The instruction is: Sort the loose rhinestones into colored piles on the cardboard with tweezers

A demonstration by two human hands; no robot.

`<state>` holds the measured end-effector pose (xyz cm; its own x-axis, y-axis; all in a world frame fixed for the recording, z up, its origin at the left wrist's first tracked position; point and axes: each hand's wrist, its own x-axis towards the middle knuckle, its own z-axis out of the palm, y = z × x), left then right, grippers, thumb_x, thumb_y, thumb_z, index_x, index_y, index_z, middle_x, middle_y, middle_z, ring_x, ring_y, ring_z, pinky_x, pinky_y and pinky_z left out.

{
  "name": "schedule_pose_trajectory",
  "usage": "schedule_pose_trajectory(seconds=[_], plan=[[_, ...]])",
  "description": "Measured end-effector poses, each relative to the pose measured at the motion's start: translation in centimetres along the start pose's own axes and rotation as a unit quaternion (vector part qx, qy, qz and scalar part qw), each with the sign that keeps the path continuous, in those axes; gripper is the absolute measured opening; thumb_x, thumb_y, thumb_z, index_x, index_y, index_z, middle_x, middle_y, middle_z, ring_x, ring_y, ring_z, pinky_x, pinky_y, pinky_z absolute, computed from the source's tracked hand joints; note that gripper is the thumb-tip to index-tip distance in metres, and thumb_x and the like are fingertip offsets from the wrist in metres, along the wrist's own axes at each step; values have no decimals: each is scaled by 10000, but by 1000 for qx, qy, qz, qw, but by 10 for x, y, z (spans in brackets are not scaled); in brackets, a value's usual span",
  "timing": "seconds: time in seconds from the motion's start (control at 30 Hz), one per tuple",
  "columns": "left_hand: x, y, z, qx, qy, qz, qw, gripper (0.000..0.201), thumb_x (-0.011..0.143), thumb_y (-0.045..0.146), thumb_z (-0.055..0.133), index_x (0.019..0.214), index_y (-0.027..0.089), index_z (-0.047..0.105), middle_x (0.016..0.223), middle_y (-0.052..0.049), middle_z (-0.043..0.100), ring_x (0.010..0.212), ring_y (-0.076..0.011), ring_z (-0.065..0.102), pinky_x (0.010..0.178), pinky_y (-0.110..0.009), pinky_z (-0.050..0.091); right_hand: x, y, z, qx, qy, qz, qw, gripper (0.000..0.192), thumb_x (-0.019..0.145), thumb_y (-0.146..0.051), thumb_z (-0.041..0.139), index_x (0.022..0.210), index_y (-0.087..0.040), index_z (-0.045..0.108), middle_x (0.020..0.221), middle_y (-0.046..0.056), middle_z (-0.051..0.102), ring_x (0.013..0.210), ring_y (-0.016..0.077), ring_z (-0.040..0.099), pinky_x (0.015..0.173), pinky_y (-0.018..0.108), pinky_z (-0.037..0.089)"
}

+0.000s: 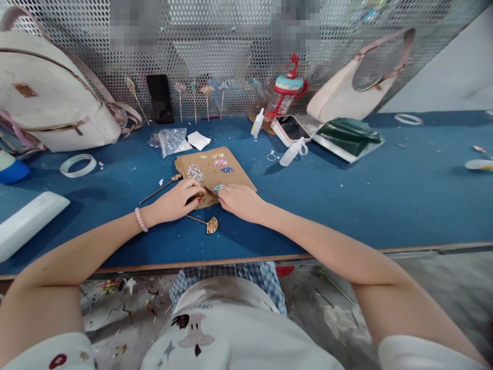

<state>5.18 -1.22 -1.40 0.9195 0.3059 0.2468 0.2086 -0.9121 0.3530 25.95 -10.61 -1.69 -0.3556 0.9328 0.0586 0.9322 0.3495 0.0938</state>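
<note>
My left hand rests on the near edge of a brown cardboard sheet, fingers curled; a thin stick seems pinched between its fingertips. My right hand lies beside it, fingertips down at a small teal pile of beads. Other little heaps of coloured beads and a silvery heap sit on the cardboard. A gold fan-shaped hairpin lies just in front of my hands. Another hairpin lies left of the cardboard.
On the blue tabletop are a tape ring, a plastic bag, glue bottles, a phone in a pink case, green foil. A white backpack, a pink handbag and finished hairpins lean on the perforated wall.
</note>
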Motion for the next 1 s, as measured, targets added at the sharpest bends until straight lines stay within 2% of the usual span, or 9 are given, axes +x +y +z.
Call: schedule_pose_trajectory(seconds=[0.17, 0.37, 0.77, 1.0], plan=[[0, -1, -1, 8, -5, 9, 1000, 260, 965, 216, 404, 1131, 173, 599, 1083, -91, 583, 1040, -218, 556, 960, -406, 486, 1, -1, -6, 13, -31, 15, 999, 267, 949, -113, 399, 986, -101, 664, 943, 167, 726, 922, 255, 687, 722, 317, 461], [0, 0, -2, 13, -2, 12, 1000, 257, 967, 210, 400, 1113, 171, 608, 1074, -91, 591, 1024, -215, 561, 949, -395, 487, 0, 1, -7, 29, -39, 35, 998, 234, 933, -120, 428, 940, -119, 662, 947, 160, 729, 911, 259, 692, 694, 312, 459], [-1, -1, -1, 23, -6, 6, 1000, 285, 976, 235, 388, 1152, 170, 602, 1122, -108, 588, 1085, -232, 554, 982, -420, 481, -3, 6, -25, 50, -103, 71, 991, 237, 925, -104, 420, 874, -109, 652, 820, 135, 701, 736, 225, 655, 561, 314, 360], [0, -1, -2, 25, -4, 5, 1000, 282, 972, 236, 393, 1136, 167, 612, 1119, -108, 597, 1082, -234, 558, 985, -413, 481, -6, 13, -21, 51, -98, 97, 989, 225, 923, -120, 429, 845, -135, 639, 842, 114, 706, 735, 206, 654, 545, 304, 341]])
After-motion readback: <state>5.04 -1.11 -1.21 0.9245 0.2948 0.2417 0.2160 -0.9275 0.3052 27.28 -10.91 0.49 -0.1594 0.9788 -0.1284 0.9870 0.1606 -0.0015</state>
